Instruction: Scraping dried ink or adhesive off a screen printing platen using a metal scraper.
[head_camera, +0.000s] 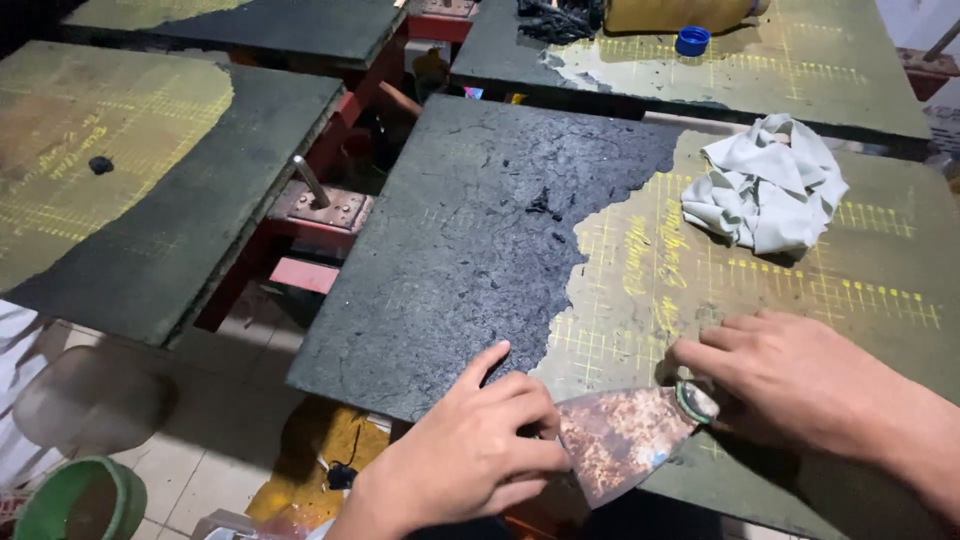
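head cam | looks down, forward | close over platen (480, 250)

Scraper (625, 440) sat on the board's (480, 250) near edge between both hands, rag (768, 185) behind it, bucket (80, 498) down left.
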